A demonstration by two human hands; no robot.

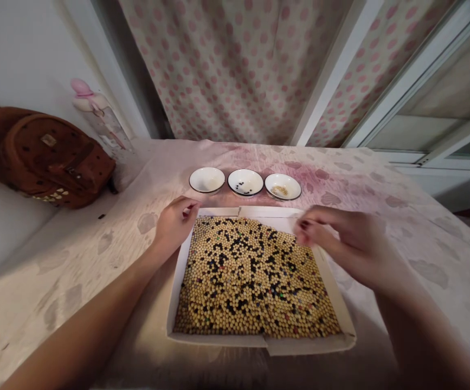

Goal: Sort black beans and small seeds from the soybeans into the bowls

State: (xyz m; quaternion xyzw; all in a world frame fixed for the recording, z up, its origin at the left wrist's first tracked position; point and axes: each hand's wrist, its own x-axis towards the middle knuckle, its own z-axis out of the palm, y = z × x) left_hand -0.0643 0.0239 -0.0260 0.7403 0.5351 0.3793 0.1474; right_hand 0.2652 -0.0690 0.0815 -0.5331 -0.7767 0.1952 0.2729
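A shallow white cardboard tray (257,279) lies in front of me, filled with a dense layer of pale yellow soybeans (255,309) mixed with black beans and a few coloured bits. My left hand (173,226) hovers at the tray's far left corner with its fingers curled; anything held there is hidden. My right hand (340,244) is blurred above the far right corner, fingertips bunched close to the beans. Beyond the tray stand three small white bowls: the left one (207,180) shows no contents, the middle one (245,182) holds black beans, and the right one (282,187) holds pale grains.
The table is covered by a stained, pink-patterned cloth (397,216). A brown studded backpack (45,157) and a pink-capped bottle (100,116) stand at the far left. Polka-dot curtains (235,65) hang behind the table, with a white window frame (422,124) at the right.
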